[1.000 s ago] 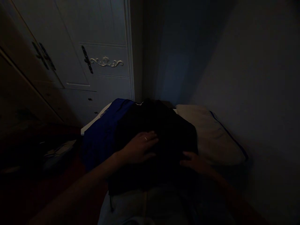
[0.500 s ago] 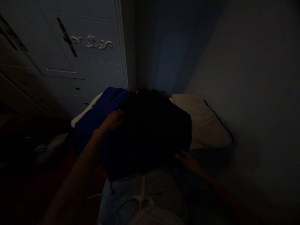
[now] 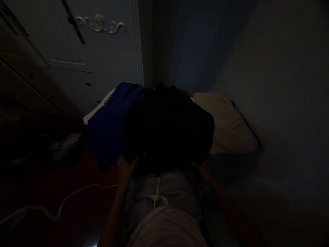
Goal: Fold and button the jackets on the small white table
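A black garment (image 3: 169, 127) lies spread out in front of me, its folds hard to see in the dark. At its near left edge is my left hand (image 3: 127, 168), the thumb and fingers closed round the cloth. My right hand (image 3: 202, 168) is at the near right edge, its thumb on the black cloth and its other fingers hidden. Blue cloth (image 3: 109, 127) with pale lettering lies partly under the garment's left side.
A beige pillow (image 3: 224, 127) with a blue edge rests by the wall at the right. A white cabinet (image 3: 110, 65) stands at the back left. A pale cable (image 3: 77, 192) crosses the red floor (image 3: 77, 175) at the left.
My left hand has moved from the top left of the black garment down to its near left edge. My right hand has hardly moved. The view has tilted slightly downward.
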Tool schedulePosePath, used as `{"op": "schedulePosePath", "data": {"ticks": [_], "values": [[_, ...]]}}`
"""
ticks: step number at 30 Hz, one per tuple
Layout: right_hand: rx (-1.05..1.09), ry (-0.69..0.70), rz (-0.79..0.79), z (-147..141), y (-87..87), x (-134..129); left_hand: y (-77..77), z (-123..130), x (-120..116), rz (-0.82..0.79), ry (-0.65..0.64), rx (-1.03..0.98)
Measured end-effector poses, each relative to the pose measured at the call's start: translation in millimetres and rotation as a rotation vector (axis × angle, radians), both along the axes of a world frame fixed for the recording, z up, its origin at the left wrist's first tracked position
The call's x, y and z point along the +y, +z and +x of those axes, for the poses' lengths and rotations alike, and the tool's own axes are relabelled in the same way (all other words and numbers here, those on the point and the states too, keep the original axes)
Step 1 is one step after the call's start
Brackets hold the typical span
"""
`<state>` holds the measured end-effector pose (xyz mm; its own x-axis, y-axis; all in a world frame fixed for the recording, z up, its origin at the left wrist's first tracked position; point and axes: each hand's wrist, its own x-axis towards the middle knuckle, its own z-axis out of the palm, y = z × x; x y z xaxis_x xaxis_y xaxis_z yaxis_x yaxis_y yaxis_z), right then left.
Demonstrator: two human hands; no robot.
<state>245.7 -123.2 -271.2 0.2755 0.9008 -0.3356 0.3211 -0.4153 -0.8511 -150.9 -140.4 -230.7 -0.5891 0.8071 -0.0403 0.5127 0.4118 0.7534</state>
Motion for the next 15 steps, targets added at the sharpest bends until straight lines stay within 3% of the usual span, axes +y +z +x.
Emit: {"op": "schedulePosePath", "data": {"ticks": [3,7,10,15], "values": [[-0.021,-0.006,-0.001,0,-1.0,2,-2.3,-12,-2,-0.147,-0.033,-0.164],[0.009,-0.005,0.024,14,-8.4,-3,5.7,-34,-13,-0.279,-0.072,-0.445],[0.036,-0.053,0.092,23,-12.2,-1,19.1,-45,-27,-0.220,-0.114,-0.627],[0.101,0.043,-0.015,12,1.6,-1,51.0,-42,-64,-0.096,-0.169,-0.598]]}}
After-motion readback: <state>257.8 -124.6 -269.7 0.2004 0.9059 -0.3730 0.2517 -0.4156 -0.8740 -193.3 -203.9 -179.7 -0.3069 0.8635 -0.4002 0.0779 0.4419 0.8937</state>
